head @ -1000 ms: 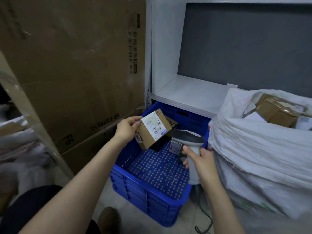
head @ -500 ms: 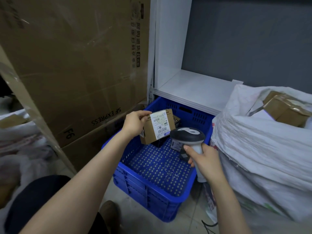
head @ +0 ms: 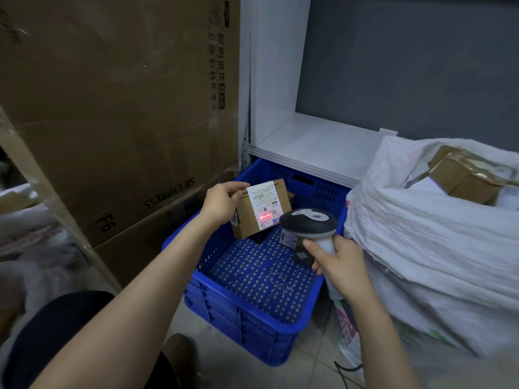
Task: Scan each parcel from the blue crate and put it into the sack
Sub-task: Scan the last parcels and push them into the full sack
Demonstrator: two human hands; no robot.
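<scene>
Closest in, a dark trouser leg (head: pixel 56 327) and a brown shoe (head: pixel 178 352) on the tiled floor, with both forearms reaching out over the blue crate (head: pixel 238 324). The right hand (head: pixel 341 265) is wrapped round the grip of the scanner (head: pixel 309 223), its dark head aimed across the crate. Just past it is the parcel (head: pixel 252 220), a small brown box held in the air over the crate's far half. It's tilted, gripped at its top-left corner by the left hand (head: pixel 222 203), and there's the red line, right on the barcode of its white label! Under the scanner head a smaller labelled packet (head: pixel 288 238) sits on the crate's dotted bottom. To the right, up against the crate, is the white sack (head: pixel 435 248), with taped brown boxes (head: pixel 463 178) showing in its mouth. Beyond is a white shelf (head: pixel 317 144), and to the left a big cardboard carton (head: pixel 112 108) marked SF EXPRESS.
</scene>
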